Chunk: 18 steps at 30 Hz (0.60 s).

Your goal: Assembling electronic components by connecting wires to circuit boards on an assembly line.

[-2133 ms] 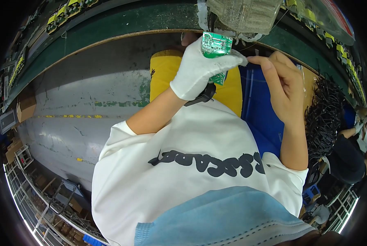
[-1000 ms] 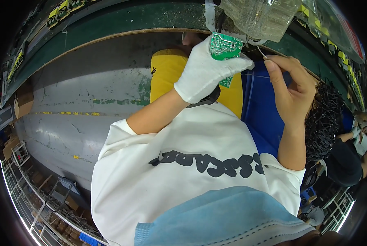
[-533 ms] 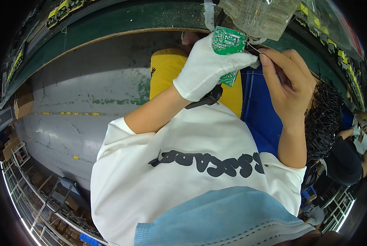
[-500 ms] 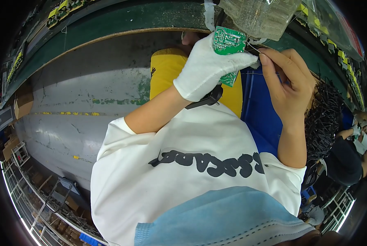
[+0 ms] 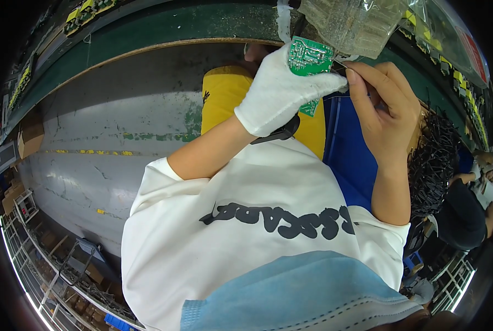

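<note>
A green printed circuit board [image 5: 311, 59], its soldered side facing up, is gripped in my left hand [image 5: 271, 91], which wears a white glove. The glove's thumb lies across the board, whose lower corner shows beneath it. Close by the board's right edge, the thumb and forefinger of my bare right hand [image 5: 387, 102] are pinched together on a thin wire [image 5: 339, 64]. The wire runs toward the board's edge; where it ends I cannot make out.
A cloudy plastic cover [image 5: 354, 25] stands just beyond the board, on the green bench [image 5: 202, 25]. Rows of boards with yellow parts line the bench at far left and right. A bundle of black cables [image 5: 435, 157] hangs right of my forearm, near a blue bin [image 5: 348, 149]. Another person [image 5: 464, 215] works at far right.
My right fingers have shifted slightly up and left along the wire, nearer to the board. Less of the wire shows now. The left hand and board have moved very slightly right.
</note>
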Motion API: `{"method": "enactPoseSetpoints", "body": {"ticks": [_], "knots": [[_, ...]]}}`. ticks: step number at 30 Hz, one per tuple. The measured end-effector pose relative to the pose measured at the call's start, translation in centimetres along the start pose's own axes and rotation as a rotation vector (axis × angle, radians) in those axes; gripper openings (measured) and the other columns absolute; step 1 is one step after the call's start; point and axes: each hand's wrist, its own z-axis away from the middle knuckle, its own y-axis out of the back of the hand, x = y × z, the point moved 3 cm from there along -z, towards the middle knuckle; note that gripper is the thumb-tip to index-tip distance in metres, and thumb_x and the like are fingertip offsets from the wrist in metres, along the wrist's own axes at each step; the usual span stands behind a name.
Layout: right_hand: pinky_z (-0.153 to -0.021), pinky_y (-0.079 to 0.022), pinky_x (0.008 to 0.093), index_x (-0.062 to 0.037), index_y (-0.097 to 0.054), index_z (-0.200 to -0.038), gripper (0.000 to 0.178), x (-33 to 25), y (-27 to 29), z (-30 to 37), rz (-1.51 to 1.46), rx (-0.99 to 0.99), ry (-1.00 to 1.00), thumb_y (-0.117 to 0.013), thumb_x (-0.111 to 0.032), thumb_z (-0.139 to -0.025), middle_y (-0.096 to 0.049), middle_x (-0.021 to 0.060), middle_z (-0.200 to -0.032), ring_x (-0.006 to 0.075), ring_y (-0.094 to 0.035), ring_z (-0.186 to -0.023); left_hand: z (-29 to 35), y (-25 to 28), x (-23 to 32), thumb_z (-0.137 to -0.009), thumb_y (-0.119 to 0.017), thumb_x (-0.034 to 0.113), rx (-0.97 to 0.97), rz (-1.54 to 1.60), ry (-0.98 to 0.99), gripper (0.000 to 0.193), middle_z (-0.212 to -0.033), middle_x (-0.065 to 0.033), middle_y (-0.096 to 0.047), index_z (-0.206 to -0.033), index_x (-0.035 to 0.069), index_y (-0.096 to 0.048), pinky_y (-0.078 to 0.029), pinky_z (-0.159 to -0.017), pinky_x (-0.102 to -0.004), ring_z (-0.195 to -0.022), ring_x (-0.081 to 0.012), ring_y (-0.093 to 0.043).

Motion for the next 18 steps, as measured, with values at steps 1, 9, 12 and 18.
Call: {"method": "enactPoseSetpoints", "body": {"ticks": [1, 9, 12, 18], "knots": [[-0.051, -0.041, 0.0223, -0.0020, -0.071, -0.092, 0.014, 0.0, -0.1, 0.0, 0.000, 0.000, 0.001, -0.072, 0.001, -0.078, -0.058, 0.0046, -0.071, 0.0112, -0.054, -0.056, 0.0, 0.0, 0.0, -0.080, -0.078, 0.015, -0.001, 0.022, 0.002, 0.030, -0.090, -0.0013, -0.066, -0.101, 0.002, -0.063, -0.051, -0.071, -0.0232, -0.080, -0.0068, -0.059], [-0.049, -0.038, 0.0225, -0.0021, -0.071, -0.093, 0.013, 0.1, -0.3, 0.1, -0.032, -0.008, -0.014, -0.071, 0.000, -0.079, -0.058, 0.0048, -0.072, 0.0113, -0.050, -0.054, 0.0, 0.0, -0.3, -0.079, -0.079, 0.013, -0.016, 0.048, 0.008, 0.033, -0.092, -0.0019, -0.066, -0.104, 0.001, -0.061, -0.051, -0.072, -0.0227, -0.082, -0.0063, -0.059], [-0.048, -0.037, 0.0225, -0.0004, -0.070, -0.091, 0.011, 0.2, -0.1, 0.1, -0.040, 0.006, -0.009, -0.071, 0.000, -0.080, -0.058, 0.0044, -0.071, 0.0104, -0.048, -0.055, -0.1, 0.0, -0.2, -0.079, -0.079, 0.013, -0.024, 0.042, 0.018, 0.032, -0.092, -0.0021, -0.066, -0.103, 0.001, -0.061, -0.051, -0.072, -0.0225, -0.082, -0.0062, -0.060], [-0.048, -0.036, 0.0220, 0.0035, -0.065, -0.088, 0.007, 2.0, 0.8, 2.0, -0.548, 0.067, -0.090, -0.067, -0.003, -0.085, -0.054, 0.0040, -0.070, 0.0087, -0.048, -0.058, 0.2, 0.0, -0.3, -0.079, -0.078, 0.011, -0.027, 0.101, 0.121, 0.030, -0.086, -0.0027, -0.068, -0.102, 0.002, -0.061, -0.051, -0.070, -0.0219, -0.077, -0.0057, -0.060]]}}
